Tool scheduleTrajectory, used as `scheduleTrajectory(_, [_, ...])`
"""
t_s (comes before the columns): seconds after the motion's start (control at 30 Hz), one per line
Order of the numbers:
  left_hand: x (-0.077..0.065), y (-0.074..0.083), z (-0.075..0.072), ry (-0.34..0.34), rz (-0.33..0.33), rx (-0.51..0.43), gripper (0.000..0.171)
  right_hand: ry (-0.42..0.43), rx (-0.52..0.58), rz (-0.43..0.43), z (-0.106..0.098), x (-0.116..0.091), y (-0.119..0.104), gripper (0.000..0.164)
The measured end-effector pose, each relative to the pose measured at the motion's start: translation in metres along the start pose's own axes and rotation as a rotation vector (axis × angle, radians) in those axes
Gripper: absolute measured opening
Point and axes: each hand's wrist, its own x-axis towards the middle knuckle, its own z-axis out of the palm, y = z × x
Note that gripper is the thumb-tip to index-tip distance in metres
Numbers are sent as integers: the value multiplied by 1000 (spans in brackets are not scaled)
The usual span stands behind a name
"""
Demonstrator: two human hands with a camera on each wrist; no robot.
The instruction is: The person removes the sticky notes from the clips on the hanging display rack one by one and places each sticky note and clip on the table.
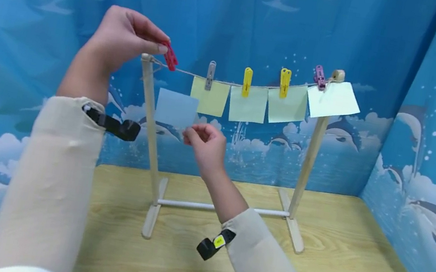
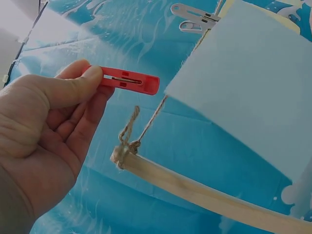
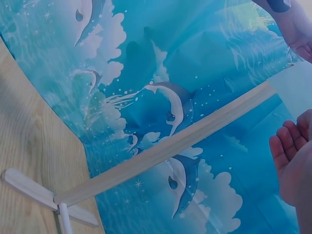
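While the left hand (image 1: 126, 36) pinches a red clothespin (image 1: 172, 57) by one end at the upper left of the frame, the right hand (image 1: 208, 148), lower and near the middle, pinches a pale blue paper square (image 1: 175, 107) by its lower right corner, thumb against fingers. What matters is the gap between pin and paper: the pin's free end lies apart from the sheet, just above the left part of its top edge, its long axis slanting down to the right from the fingers. The left hand is nearer that edge, and the string (image 1: 187, 73) runs close by; I can't tell whether paper and string touch. The square looks flat, smooth and thin, overlapping a yellow sheet (image 1: 212, 99). The pin is glossy, with a metal spring showing.
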Motion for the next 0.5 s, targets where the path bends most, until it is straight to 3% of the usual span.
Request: scheduleTrajectory(0.5, [-18,0,3,15,46,-57,34,7,-1,48,-20,-18,5,11])
